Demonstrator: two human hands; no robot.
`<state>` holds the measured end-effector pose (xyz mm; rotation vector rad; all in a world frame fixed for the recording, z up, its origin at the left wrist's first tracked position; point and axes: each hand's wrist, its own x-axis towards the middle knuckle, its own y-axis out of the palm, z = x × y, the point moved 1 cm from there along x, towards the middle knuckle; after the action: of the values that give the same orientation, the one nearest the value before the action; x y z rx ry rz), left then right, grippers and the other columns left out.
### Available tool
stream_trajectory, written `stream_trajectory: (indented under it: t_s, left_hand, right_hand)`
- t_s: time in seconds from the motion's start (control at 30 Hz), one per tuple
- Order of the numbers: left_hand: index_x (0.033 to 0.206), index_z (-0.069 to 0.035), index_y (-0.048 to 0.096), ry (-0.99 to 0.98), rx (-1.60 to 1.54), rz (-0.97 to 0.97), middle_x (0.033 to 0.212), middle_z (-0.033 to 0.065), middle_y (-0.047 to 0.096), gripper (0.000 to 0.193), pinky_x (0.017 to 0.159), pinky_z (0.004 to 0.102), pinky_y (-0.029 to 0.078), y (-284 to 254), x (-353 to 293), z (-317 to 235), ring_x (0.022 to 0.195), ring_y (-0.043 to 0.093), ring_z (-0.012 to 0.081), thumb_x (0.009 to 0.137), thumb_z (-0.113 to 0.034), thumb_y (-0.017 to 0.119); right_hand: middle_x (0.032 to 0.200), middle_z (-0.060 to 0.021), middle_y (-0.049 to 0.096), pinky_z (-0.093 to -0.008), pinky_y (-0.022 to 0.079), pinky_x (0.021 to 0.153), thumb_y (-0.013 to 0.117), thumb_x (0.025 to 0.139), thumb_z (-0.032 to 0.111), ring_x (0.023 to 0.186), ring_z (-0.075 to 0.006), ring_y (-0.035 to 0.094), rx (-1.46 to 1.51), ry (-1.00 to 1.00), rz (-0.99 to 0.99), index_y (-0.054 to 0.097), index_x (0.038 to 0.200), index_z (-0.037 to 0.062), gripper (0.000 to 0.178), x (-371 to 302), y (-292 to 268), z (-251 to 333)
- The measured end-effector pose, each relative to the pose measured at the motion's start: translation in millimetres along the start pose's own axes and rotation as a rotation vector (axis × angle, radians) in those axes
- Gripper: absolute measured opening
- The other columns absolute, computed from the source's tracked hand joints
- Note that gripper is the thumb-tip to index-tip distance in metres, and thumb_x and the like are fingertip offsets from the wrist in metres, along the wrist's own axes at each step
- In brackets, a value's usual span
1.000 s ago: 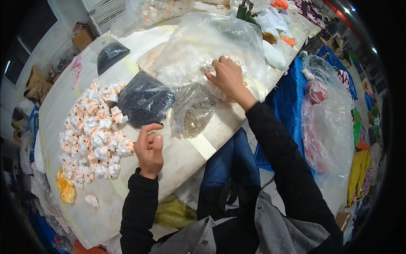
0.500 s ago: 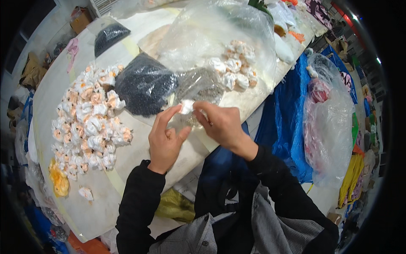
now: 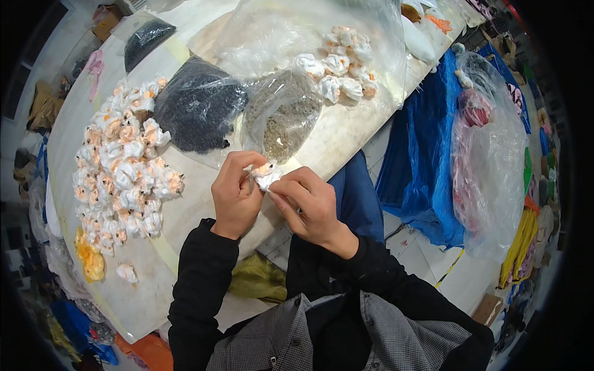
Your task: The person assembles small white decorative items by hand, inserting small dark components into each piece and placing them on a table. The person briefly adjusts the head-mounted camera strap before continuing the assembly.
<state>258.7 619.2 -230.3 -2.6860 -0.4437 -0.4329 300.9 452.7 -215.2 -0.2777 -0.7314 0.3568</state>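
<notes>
A: Start at the left of the pale oval desk (image 3: 185, 216). What lies there?

B: A wide heap of small white-and-peach fabric flowers (image 3: 120, 170), with a crumpled yellow piece (image 3: 90, 260) below it near the desk's edge. Right of the heap sits a clear bag of fine black beads (image 3: 198, 111), then a clear bag of grey-tan granules (image 3: 284, 120).

A: And the hands?

B: The left hand (image 3: 234, 196) comes up from a black sleeve, wrist bent, fingers curled over so thumb and fingertips pinch one small white flower with a peach centre (image 3: 266, 176). The right hand (image 3: 309, 204) meets it from the other side, its fingers also closed on that flower. So both grips are nearly shut around the same piece, held just above the desk's near edge, in front of the granule bag.

A: Further right?

B: A large clear plastic bag holding more white flowers (image 3: 340, 68), then blue sheeting (image 3: 427, 161) hanging beside the desk.

A: What changed in the last half second?

B: Little: the hands were already together at the same spot; the fingers have closed more tightly on the flower.
</notes>
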Motion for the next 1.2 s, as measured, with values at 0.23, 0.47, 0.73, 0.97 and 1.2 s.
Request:
stream_trajectory:
  t_s: [0.23, 0.47, 0.73, 0.97, 1.2]
  left_hand:
    - [0.106, -0.003, 0.069, -0.039, -0.065, 0.048, 0.102, 0.0043, 0.068, 0.026, 0.053, 0.0218, 0.033, -1.9, 1.2, -8.6, 0.057, 0.041, 0.0051, 0.083, 0.008, 0.065]
    - [0.112, 0.0, 0.065, -0.02, -0.012, 0.066, 0.103, 0.0054, 0.067, 0.027, 0.065, 0.0221, 0.044, -1.3, -4.4, -4.6, 0.077, 0.056, 0.0069, 0.089, 0.012, 0.061]
    - [0.106, -0.003, 0.067, -0.049, -0.106, 0.029, 0.093, 0.0031, 0.066, 0.026, 0.055, 0.0238, 0.037, -0.3, -6.6, 5.8, 0.059, 0.046, 0.0052, 0.085, 0.012, 0.066]
    - [0.106, -0.001, 0.064, -0.097, -0.155, 0.094, 0.092, 0.0015, 0.065, 0.026, 0.053, 0.0222, 0.035, -1.9, -4.0, -10.4, 0.057, 0.041, 0.003, 0.084, 0.013, 0.066]
    - [0.104, -0.001, 0.062, -0.091, -0.123, 0.05, 0.094, 0.0013, 0.064, 0.027, 0.054, 0.0218, 0.035, -0.1, -5.3, -5.4, 0.058, 0.042, 0.0024, 0.082, 0.014, 0.064]
  right_hand:
    - [0.087, -0.0109, 0.064, -0.0352, 0.051, 0.059, 0.076, 0.088, 0.004, 0.068, -0.027, 0.065, 0.043, 0.061, 0.0, 0.069, 0.099, 0.0029, 0.013, 4.6, -4.5, -3.6]
    - [0.086, -0.0097, 0.062, -0.0316, 0.047, 0.056, 0.075, 0.091, 0.005, 0.062, -0.0206, 0.06, 0.162, 0.107, 0.004, 0.069, 0.1, 0.0016, 0.011, -2.4, -4.4, -2.5]
    - [0.085, -0.0077, 0.06, -0.027, 0.044, 0.057, 0.074, 0.093, 0.004, 0.064, -0.015, 0.057, 0.282, 0.148, 0.027, 0.069, 0.099, 0.0005, 0.009, -6.9, -2.0, -1.6]
    - [0.084, -0.0064, 0.061, -0.0266, 0.046, 0.061, 0.07, 0.097, 0.007, 0.067, -0.0126, 0.057, 0.342, 0.271, -0.048, 0.067, 0.096, 0.0003, 0.008, -1.3, -9.3, -9.4]
    - [0.084, -0.0079, 0.06, -0.0286, 0.045, 0.065, 0.07, 0.095, 0.007, 0.071, -0.0166, 0.055, 0.327, 0.26, 0.072, 0.065, 0.094, -0.0003, 0.009, -4.5, -8.9, 3.7]
